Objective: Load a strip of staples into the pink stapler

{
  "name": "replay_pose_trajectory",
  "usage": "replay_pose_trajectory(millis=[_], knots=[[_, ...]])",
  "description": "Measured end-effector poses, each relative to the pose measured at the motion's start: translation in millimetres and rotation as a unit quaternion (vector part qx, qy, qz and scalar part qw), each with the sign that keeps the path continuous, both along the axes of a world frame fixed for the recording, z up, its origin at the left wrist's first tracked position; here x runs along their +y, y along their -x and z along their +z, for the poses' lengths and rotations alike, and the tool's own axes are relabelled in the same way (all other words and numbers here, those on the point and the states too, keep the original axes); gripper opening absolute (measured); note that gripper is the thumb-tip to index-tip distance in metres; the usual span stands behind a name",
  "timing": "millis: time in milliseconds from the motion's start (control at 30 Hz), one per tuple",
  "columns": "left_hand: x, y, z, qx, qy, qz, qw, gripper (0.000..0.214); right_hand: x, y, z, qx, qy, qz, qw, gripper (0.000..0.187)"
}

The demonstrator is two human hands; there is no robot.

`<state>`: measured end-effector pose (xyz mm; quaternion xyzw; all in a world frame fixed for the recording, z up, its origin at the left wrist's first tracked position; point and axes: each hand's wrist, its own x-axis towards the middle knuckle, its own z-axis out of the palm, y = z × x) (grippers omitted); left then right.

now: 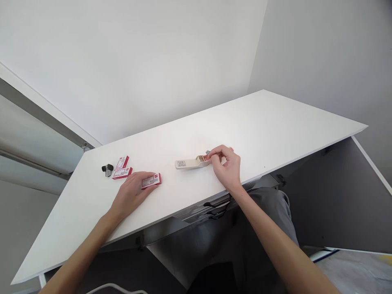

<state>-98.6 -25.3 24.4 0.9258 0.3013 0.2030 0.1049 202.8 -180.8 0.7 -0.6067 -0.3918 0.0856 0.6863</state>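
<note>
My left hand rests on the white table with thumb and fingers closed around a small red-and-white box, which bears a printed picture of something grey. Right of it lies a long cream-coloured device, perhaps a stapler, with a patterned square label at its left end. At the device's right end, my right hand has its fingers pinched together beside a small reddish part. What sits between those fingertips is hidden. A tiny metallic piece shows just behind them.
Two more red-and-white boxes lie at the table's left, beside a small black-and-grey object. White walls stand behind the table. Below its front edge are drawers with black handles and my knee in grey cloth.
</note>
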Motion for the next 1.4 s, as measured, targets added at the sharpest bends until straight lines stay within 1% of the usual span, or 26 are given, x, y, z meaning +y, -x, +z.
replay_pose_trajectory(millis=[67, 133, 200, 300, 367, 567, 667, 767, 833, 933, 1033, 1133, 1267, 1400], knots=[[0.6, -13.8, -1.4, -0.031, 0.011, -0.024, 0.999, 0.044, -1.2, -0.9, 2.0, 0.048, 0.007, 0.111, 0.993, 0.014], [-0.5, -27.5, -2.9, -0.074, 0.017, -0.069, 0.995, 0.041, -2.5, -2.5, 5.1, 0.090, 0.017, 0.223, 0.971, 0.011], [-2.5, -39.6, -4.4, -0.118, 0.015, -0.116, 0.986, 0.040, -3.4, -4.2, 8.4, 0.111, 0.045, 0.309, 0.944, 0.013], [-5.3, -50.8, -6.0, -0.153, -0.001, -0.165, 0.974, 0.041, -3.5, -5.2, 11.8, 0.095, 0.106, 0.397, 0.907, 0.019], [-5.9, -52.8, -6.7, -0.160, -0.010, -0.179, 0.971, 0.042, -2.9, -4.7, 12.4, 0.069, 0.134, 0.430, 0.890, 0.022], [-4.0, -48.3, -9.8, -0.152, 0.009, -0.186, 0.971, 0.047, -2.8, -1.1, 13.0, 0.006, 0.197, 0.438, 0.877, 0.033], [-3.3, -48.6, -11.8, -0.133, 0.026, -0.211, 0.968, 0.048, -1.9, 1.7, 14.2, -0.024, 0.215, 0.444, 0.869, 0.036], [-2.9, -50.2, -13.3, -0.127, 0.026, -0.243, 0.961, 0.052, 1.0, 9.4, 13.8, -0.051, 0.221, 0.449, 0.865, 0.034], [-3.0, -51.0, -13.8, -0.138, 0.019, -0.250, 0.958, 0.054, 3.0, 17.7, 12.6, -0.044, 0.209, 0.446, 0.869, 0.033], [-3.9, -51.1, -14.0, -0.165, 0.022, -0.227, 0.959, 0.052, 4.8, 29.4, 10.6, 0.015, 0.186, 0.422, 0.887, 0.034], [-5.3, -50.7, -14.2, -0.181, 0.029, -0.202, 0.962, 0.052, 5.0, 34.0, 9.8, 0.071, 0.177, 0.402, 0.896, 0.025], [-6.4, -50.6, -14.5, -0.179, 0.030, -0.200, 0.963, 0.052, 4.9, 32.9, 10.6, 0.055, 0.183, 0.407, 0.893, 0.018], [-7.2, -51.2, -14.2, -0.184, 0.036, -0.201, 0.961, 0.052, 5.8, 31.2, 12.6, 0.007, 0.192, 0.415, 0.889, 0.024], [-6.6, -52.0, -13.7, -0.192, 0.047, -0.217, 0.956, 0.054, 7.3, 31.6, 12.2, 0.004, 0.191, 0.431, 0.882, 0.027]])
